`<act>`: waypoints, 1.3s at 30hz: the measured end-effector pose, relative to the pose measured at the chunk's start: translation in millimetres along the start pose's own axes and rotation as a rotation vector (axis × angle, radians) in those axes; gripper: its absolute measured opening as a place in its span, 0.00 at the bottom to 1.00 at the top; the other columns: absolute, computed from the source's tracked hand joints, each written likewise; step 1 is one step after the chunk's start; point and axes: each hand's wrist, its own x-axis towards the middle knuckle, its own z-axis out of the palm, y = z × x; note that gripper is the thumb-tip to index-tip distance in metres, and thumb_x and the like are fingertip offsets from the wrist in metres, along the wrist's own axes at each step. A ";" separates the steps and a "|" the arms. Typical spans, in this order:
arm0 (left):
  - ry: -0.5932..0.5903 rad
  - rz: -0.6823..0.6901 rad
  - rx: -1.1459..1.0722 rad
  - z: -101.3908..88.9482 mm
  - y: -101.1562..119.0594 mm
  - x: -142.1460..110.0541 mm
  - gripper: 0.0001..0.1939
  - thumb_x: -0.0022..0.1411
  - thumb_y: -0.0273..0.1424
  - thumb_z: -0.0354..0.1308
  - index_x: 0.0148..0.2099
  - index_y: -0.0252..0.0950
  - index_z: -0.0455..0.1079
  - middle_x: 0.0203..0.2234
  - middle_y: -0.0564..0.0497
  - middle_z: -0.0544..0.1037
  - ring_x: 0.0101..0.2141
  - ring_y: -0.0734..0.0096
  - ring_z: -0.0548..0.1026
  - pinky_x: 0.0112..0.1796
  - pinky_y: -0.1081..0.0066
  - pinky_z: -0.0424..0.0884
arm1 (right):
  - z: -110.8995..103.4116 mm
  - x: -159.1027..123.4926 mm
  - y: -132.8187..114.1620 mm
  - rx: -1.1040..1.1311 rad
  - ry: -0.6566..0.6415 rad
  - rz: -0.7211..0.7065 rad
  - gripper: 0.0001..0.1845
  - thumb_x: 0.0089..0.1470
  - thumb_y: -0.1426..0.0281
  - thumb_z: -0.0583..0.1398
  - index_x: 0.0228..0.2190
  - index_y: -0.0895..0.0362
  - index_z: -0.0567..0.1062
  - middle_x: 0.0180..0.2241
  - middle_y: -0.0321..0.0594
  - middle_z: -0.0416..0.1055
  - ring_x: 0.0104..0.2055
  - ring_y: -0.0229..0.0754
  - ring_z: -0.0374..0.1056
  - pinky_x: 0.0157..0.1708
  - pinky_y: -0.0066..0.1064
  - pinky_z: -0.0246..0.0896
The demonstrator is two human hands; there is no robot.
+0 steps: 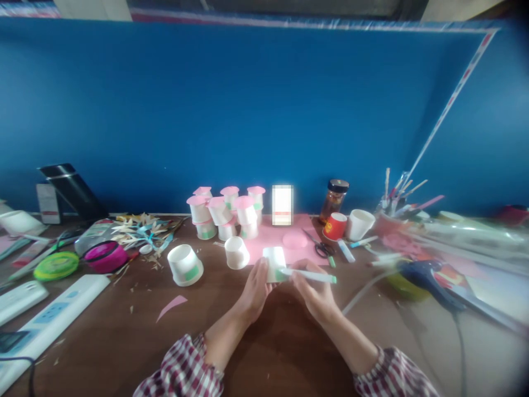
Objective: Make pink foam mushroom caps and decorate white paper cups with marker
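Observation:
My left hand (255, 286) is wrapped round a small white paper cup (273, 260) that has a pale green patch near its lower edge. Between the fingers of my right hand (313, 292) is a marker pen (313, 275) with a green end, its other end up against the cup's side. Just behind the hands lies a sheet of pink paper (264, 236), with a pink disc (295, 239) on it. One plain white cup (237, 253) stands left of my left hand. Farther left is another cup (184, 266) bearing a green patch.
Stacked cups with pink tops (221, 209) stand at the back. Scissors (324, 249), a red paper cup (334, 226), a white cup (360, 224) and a dark-lidded jar (335, 199) are to the right. A power strip (53, 325) lies left; a blue glue gun (432, 284) lies right.

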 end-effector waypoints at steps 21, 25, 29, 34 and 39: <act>0.059 -0.045 -0.050 -0.4 1.2 2.2 0.23 0.58 0.50 0.50 0.41 0.34 0.67 0.37 0.41 0.75 0.41 0.58 0.72 0.41 0.62 0.68 | 0.2 -0.9 -0.5 0.016 -0.043 0.026 0.09 0.50 0.65 0.59 0.24 0.57 0.68 0.19 0.33 0.62 0.20 0.33 0.53 0.20 0.25 0.49; 0.060 -0.046 -0.104 -2.2 0.5 4.1 0.22 0.58 0.49 0.52 0.41 0.34 0.67 0.34 0.44 0.75 0.39 0.60 0.72 0.41 0.63 0.68 | -1.1 -0.2 4.7 0.073 -0.030 0.049 0.10 0.51 0.64 0.59 0.24 0.57 0.67 0.18 0.31 0.59 0.19 0.32 0.50 0.19 0.25 0.46; 0.057 -0.038 -0.132 -2.6 0.8 4.5 0.22 0.58 0.49 0.52 0.41 0.33 0.67 0.34 0.44 0.75 0.39 0.61 0.72 0.43 0.61 0.67 | -2.7 0.9 10.6 0.094 0.007 0.032 0.09 0.51 0.65 0.59 0.26 0.57 0.68 0.18 0.31 0.59 0.21 0.32 0.52 0.20 0.25 0.47; 0.030 -0.043 -0.121 -3.0 0.5 5.2 0.24 0.58 0.50 0.52 0.41 0.32 0.68 0.35 0.42 0.75 0.40 0.60 0.73 0.43 0.61 0.67 | -1.3 0.8 12.5 0.138 -0.004 0.033 0.10 0.52 0.64 0.59 0.27 0.57 0.68 0.19 0.31 0.61 0.21 0.32 0.52 0.21 0.25 0.48; -0.030 -0.079 -0.176 -0.7 4.3 3.0 0.25 0.59 0.49 0.50 0.44 0.31 0.68 0.37 0.41 0.76 0.40 0.60 0.74 0.44 0.60 0.67 | 0.3 0.9 9.6 0.144 0.038 0.050 0.10 0.51 0.63 0.60 0.26 0.57 0.68 0.19 0.32 0.61 0.21 0.32 0.53 0.20 0.25 0.49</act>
